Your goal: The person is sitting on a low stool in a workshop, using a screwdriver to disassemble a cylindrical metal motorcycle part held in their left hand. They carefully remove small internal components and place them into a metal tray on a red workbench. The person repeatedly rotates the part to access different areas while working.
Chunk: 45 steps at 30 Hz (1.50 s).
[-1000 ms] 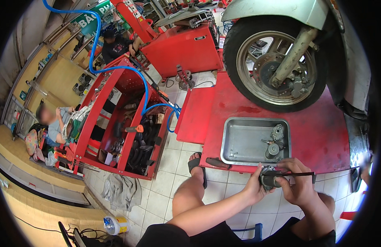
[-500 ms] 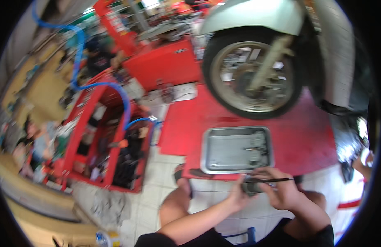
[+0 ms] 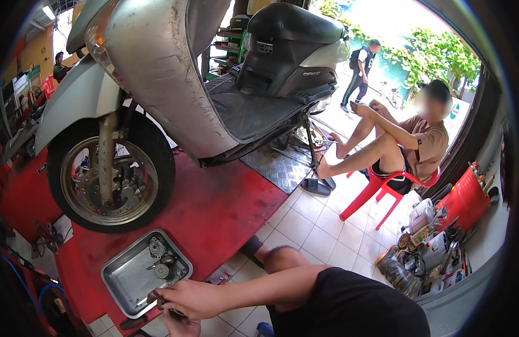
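- A silver-grey scooter (image 3: 158,73) fills the far middle, scuffed on its front shield, its front wheel (image 3: 110,180) to the left.
- Beneath that wheel lies a red platform (image 3: 220,191), marked with dark smudges.
- A seated person (image 3: 430,137) is at the far right, on a red plastic chair (image 3: 365,194), knees raised.
- A rectangular metal tray (image 3: 122,281) lies on the near left part of the platform, nearer than the wheel.
- The right hand (image 3: 189,296) is just beyond the tray's near right corner, its forearm coming in from the right; its fingers are bent in, narrow, over a dark part.
- The left hand (image 3: 182,327) is below it at the near edge, partly hidden; I cannot tell how far its fingers close.
- Metal parts (image 3: 164,271) lie in the tray's right side.
- The dark part (image 3: 178,313) is between the two hands, mostly covered, its shape unclear.
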{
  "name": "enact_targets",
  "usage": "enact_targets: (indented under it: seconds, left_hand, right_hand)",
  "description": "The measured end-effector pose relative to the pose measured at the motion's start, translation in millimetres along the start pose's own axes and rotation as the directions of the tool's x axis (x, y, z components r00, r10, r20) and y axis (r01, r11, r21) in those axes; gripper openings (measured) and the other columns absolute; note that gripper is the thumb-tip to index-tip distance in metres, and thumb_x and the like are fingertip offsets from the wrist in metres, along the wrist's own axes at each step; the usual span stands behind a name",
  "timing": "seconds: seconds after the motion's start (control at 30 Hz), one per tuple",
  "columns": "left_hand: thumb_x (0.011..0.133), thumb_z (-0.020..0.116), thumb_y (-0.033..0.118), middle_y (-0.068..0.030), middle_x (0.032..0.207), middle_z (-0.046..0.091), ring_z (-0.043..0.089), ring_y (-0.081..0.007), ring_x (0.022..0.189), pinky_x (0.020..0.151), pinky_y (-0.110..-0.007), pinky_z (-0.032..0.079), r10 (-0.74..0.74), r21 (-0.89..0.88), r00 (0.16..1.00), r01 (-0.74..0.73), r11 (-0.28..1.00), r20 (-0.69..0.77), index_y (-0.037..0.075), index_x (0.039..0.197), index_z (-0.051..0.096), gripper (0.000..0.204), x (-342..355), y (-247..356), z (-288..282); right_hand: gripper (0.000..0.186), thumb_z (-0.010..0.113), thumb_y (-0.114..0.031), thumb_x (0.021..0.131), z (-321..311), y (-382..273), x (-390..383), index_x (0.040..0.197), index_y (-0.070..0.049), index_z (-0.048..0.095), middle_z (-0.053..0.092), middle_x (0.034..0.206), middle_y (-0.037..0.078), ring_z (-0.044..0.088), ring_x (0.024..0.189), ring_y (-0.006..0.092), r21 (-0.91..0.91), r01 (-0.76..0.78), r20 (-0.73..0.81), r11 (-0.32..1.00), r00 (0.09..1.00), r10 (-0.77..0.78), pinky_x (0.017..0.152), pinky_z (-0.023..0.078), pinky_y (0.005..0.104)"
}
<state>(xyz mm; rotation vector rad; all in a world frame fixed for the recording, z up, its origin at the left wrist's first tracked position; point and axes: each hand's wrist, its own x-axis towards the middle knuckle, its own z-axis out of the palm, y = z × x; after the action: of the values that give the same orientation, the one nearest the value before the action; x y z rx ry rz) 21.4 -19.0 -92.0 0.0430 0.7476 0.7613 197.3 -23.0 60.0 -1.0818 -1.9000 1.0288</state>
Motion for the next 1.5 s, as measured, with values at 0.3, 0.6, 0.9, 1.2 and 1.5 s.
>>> enact_targets:
  seconds: [0.3,0.6,0.9,1.2,1.5]
  left_hand:
    - [0.094,0.056,0.057,-0.0031,0.105,0.067,0.066,-0.0226,0.081,0.062,-0.035,0.055,-0.017,0.051,0.998,0.02,0.998,-0.062,0.015,0.117,0.061,0.048,-23,-8,49]
    - [0.102,0.037,0.048,-0.0051,0.109,0.067,0.066,-0.0189,0.098,0.074,-0.039,0.054,-0.031,0.034,0.999,0.031,0.999,0.007,0.014,0.117,0.06,0.043,-17,2,47]
    - [0.103,0.029,0.061,-0.0106,0.1,0.068,0.067,-0.0253,0.078,0.065,-0.037,0.055,-0.104,-0.081,0.994,0.107,0.991,0.04,0.011,0.12,0.056,0.059,-20,-9,23]
    - [0.103,0.029,0.061,-0.0081,0.101,0.068,0.067,-0.023,0.085,0.067,-0.036,0.054,-0.068,-0.037,0.997,0.07,0.997,0.045,0.012,0.118,0.058,0.059,-15,-3,46]
    - [0.103,0.029,0.061,-0.0101,0.102,0.068,0.066,-0.0255,0.084,0.068,-0.038,0.055,-0.087,-0.048,0.995,0.089,0.995,0.042,0.008,0.12,0.056,0.062,-18,5,41]
  right_hand:
    - [0.037,0.066,-0.023,0.092,-12,9,-2,0.108,0.01,0.059,0.063,0.1,0.025,0.061,0.095,0.0436,-0.141,0.141,-0.06,0.98,0.987,-0.151,0.081,0.048,0.049]
    - [0.024,0.067,-0.013,0.079,-13,11,5,0.1,-0.001,0.067,0.067,0.097,0.017,0.068,0.086,0.0349,-0.296,0.316,0.117,0.901,0.949,-0.294,0.073,0.055,0.0443]
    - [0.013,0.073,-0.002,0.083,3,-21,2,0.095,0.0,0.069,0.074,0.088,0.013,0.075,0.079,0.0256,-0.062,0.023,-0.088,0.998,0.996,-0.028,0.067,0.058,0.031]
    - [0.018,0.068,0.0,0.088,-14,-14,-1,0.104,0.005,0.063,0.073,0.094,0.016,0.074,0.09,0.0251,0.068,-0.008,-0.057,0.998,0.998,0.012,0.081,0.058,0.0337]
    - [0.019,0.067,0.004,0.086,-24,-27,2,0.104,0.005,0.064,0.073,0.097,0.017,0.074,0.092,0.0266,0.023,0.049,0.009,0.999,0.999,-0.049,0.08,0.058,0.0334]
